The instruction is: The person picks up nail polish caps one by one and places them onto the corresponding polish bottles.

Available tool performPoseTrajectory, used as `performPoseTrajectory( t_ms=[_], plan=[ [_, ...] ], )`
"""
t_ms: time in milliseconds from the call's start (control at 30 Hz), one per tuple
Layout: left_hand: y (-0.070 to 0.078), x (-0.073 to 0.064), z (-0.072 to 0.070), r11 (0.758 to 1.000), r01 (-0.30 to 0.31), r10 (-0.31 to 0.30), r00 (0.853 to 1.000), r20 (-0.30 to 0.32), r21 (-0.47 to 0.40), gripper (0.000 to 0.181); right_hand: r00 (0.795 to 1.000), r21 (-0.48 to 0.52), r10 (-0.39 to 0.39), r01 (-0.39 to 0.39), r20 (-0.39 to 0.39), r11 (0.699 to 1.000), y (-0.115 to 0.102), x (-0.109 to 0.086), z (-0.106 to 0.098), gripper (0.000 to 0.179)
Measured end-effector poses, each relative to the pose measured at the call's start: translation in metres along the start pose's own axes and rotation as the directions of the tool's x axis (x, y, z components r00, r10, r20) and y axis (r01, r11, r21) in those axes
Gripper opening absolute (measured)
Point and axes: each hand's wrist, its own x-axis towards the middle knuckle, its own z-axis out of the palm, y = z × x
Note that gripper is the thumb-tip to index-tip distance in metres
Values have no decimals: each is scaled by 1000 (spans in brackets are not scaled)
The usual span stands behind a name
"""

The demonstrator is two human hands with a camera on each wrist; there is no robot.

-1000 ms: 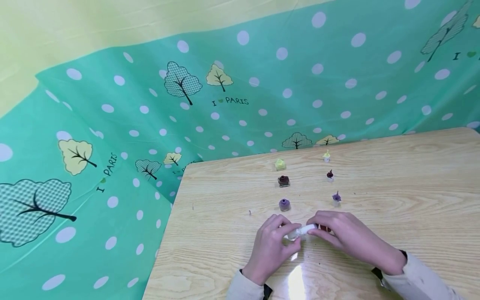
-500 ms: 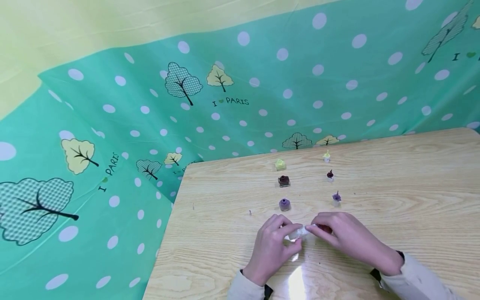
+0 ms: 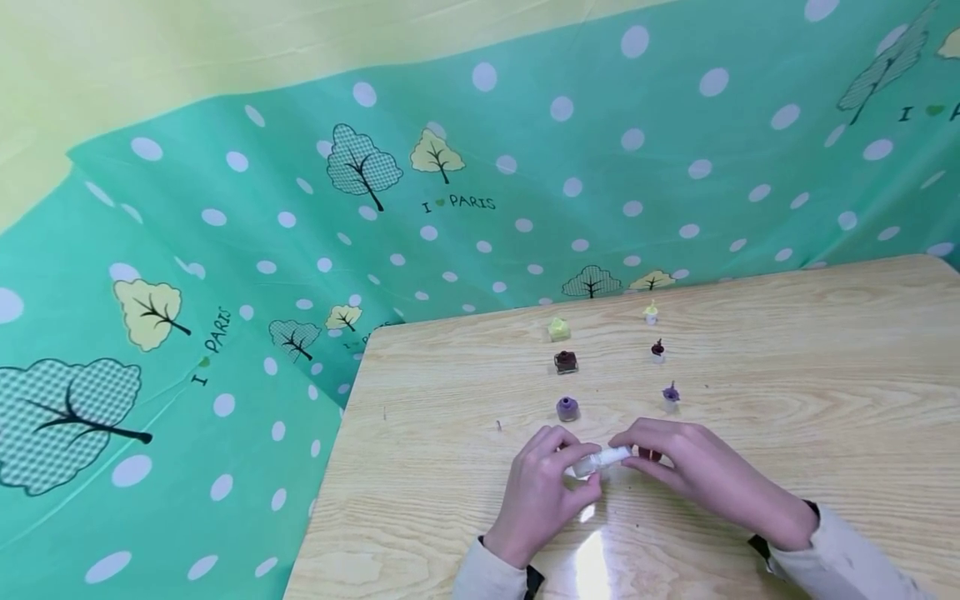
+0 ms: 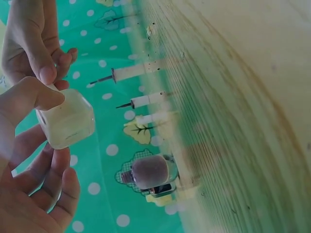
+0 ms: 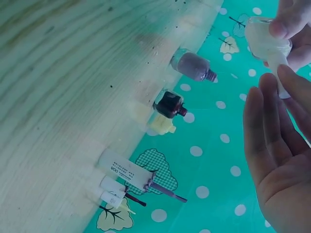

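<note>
A white nail polish bottle [image 4: 68, 119] is held a little above the table. In the head view my left hand [image 3: 543, 492] pinches its glass body between thumb and fingers. My right hand [image 3: 690, 467] pinches the long white cap [image 5: 278, 73] by its end, thumb on one side and a finger on the other. The cap sits on the bottle's neck, lined up with the bottle, which tilts up to the right. In the right wrist view the other fingers of the right hand reach out past the cap.
Beyond the hands stand uncapped bottles of purple [image 3: 567, 408], dark red [image 3: 566, 362] and pale yellow [image 3: 558, 329] polish. To their right, matching caps in purple [image 3: 671, 397], dark red [image 3: 657, 350] and yellow [image 3: 651, 312] stand brush up. A polka-dot curtain [image 3: 450, 250] hangs behind the table.
The right fingers slid along the cap toward the bottle half a second ago, and are now back at the cap's end. The left hand keeps its hold.
</note>
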Motion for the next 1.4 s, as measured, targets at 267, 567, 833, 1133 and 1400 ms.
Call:
performPoseTrajectory(
  t_ms=[267,567,833,1133,1400],
  plan=[
    [0,0,2,1000,-21,21,1000,0,17,27,999,-33,34,-33,6,999,1,-2,1,18],
    [1,0,3,1000,-18,18,1000,-11,14,27,996,43,88,-89,20,995,0,-1,4,5],
    [3,1,3,999,-42,43,999,-28,14,27,987,9,158,-158,-11,987,-3,2,7,13],
    [2,4,3,995,-92,94,994,-59,34,29,974,29,223,-222,-37,975,-3,3,12,27],
    [1,4,1,999,-37,38,999,-17,13,30,987,53,157,-155,-25,986,0,0,3,12]
  ],
)
